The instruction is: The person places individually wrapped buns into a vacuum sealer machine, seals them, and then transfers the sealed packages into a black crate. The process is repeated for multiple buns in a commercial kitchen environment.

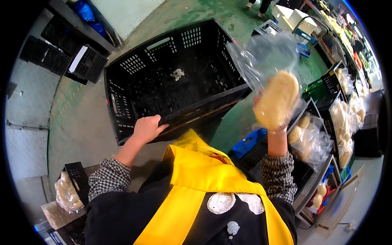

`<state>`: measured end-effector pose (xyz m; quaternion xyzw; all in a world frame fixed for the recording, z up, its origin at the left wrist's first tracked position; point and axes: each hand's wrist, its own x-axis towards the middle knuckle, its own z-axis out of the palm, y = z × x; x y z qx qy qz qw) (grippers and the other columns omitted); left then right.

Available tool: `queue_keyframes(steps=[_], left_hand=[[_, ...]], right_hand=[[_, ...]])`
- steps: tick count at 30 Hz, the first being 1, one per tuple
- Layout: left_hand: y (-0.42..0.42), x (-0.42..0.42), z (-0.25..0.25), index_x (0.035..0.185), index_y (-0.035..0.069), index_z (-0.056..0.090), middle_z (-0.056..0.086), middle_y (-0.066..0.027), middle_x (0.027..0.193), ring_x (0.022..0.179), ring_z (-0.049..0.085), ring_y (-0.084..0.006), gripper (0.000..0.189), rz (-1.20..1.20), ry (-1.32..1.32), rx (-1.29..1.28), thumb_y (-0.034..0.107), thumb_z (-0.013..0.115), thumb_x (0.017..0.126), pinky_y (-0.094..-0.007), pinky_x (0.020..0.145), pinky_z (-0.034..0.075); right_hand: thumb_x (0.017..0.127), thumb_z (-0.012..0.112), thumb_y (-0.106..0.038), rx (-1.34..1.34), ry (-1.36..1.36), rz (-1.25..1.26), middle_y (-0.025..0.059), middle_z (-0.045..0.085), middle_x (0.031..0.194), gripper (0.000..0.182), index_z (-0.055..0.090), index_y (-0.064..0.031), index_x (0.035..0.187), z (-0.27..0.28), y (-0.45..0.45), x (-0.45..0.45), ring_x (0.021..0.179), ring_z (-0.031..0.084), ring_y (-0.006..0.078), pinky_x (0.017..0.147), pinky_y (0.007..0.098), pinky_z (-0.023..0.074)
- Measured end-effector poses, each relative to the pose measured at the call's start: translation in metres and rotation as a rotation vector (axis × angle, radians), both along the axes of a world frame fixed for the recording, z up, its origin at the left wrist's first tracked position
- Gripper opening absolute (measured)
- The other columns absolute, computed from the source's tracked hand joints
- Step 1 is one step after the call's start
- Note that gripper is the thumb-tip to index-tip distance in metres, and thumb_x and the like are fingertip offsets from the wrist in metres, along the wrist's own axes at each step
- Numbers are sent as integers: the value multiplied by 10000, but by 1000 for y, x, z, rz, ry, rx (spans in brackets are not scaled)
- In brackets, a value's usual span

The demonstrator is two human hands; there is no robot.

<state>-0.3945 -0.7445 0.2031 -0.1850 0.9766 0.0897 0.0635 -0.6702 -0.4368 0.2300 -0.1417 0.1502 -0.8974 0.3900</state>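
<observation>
A large black plastic crate [196, 101] stands in front of me, with perforated walls and a small pale scrap [177, 74] on its bottom. My left hand [150, 128] is curled at the crate's near rim, thumb pointing right. To the right of the crate, my right hand [256, 101] holds up a pale yellow lump, perhaps a peeled tuber [277, 99], together with a clear plastic bag [269, 52]. The lump hides most of that hand, and its edges are blurred. Loose bag film spreads beyond it over the crate's right corner.
Bagged pale produce [309, 137] fills crates on my right. Behind me on the left lies another bag of produce [68, 193] by a black crate. Black crates [88, 64] stand by the left wall. White boxes [294, 20] and a person's legs [258, 7] are farther off.
</observation>
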Motion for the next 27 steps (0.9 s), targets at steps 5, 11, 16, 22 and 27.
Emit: queue_keyframes(steps=[5, 11, 16, 22, 27], left_hand=[[-10, -9, 16, 1289, 45, 463, 462, -187, 1301, 1221, 438, -328, 759, -61, 85, 365, 435, 735, 697, -393, 994, 382], [-20, -127, 26, 1426, 108, 212, 368, -143, 1387, 1260, 407, -316, 802, 91, 627, 1569, 247, 700, 804, -507, 943, 432], [-44, -182, -46, 1219, 104, 443, 586, -85, 1116, 1029, 602, -290, 494, 561, 506, 1706, 173, 691, 797, -540, 686, 556], [-34, -220, -136, 1338, 126, 414, 521, -104, 1296, 1186, 503, -329, 681, 627, 15, 2293, 355, 688, 758, -583, 992, 362], [8, -259, -166, 1314, 128, 441, 507, -96, 1303, 1218, 461, -309, 657, 505, -110, 2521, 312, 694, 736, -503, 1063, 307]], right_hand=[[902, 456, -554, 297, 21, -11, 83, 583, 1182, 598, 460, -98, 1289, 47, -104, -44, 1033, 600, 247, 868, 435, 513], [896, 583, -388, 859, 615, -87, 93, 601, 1114, 527, 492, -19, 1261, 16, -199, -14, 1012, 564, 169, 862, 294, 458], [872, 648, -245, 874, 866, 3, 115, 597, 1162, 501, 487, 6, 1274, -31, -166, -1, 1051, 566, 175, 876, 283, 457], [936, 557, -194, 1070, 323, -318, 77, 652, 1042, 302, 565, -37, 1193, -16, -13, 29, 933, 628, 162, 817, 275, 498], [921, 568, -149, 1287, -300, -769, 35, 657, 922, 222, 606, -53, 1118, -53, 91, 100, 781, 614, 89, 669, 203, 494]])
